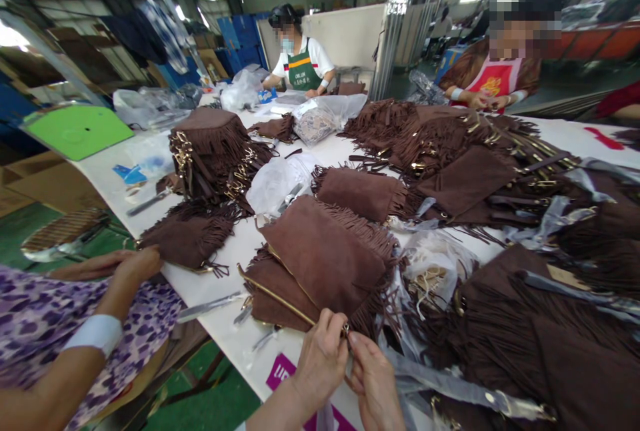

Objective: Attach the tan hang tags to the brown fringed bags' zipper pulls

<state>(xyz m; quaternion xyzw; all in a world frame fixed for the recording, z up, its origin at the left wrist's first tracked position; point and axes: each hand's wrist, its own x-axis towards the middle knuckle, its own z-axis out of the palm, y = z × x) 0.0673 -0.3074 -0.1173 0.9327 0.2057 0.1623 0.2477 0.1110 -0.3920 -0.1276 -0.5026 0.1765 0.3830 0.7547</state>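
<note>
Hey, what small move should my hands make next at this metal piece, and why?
I'd probably tilt the small metal piece slightly into view. Fingers of your left hand and right hand crowd it beside the brown fringed bag, partly covering it, so I can't tell whether it's fastened.

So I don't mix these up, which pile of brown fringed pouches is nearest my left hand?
The front-middle pile, with a long gold-coloured edge running down to your left hand. The other piles lie farther from that hand.
</note>
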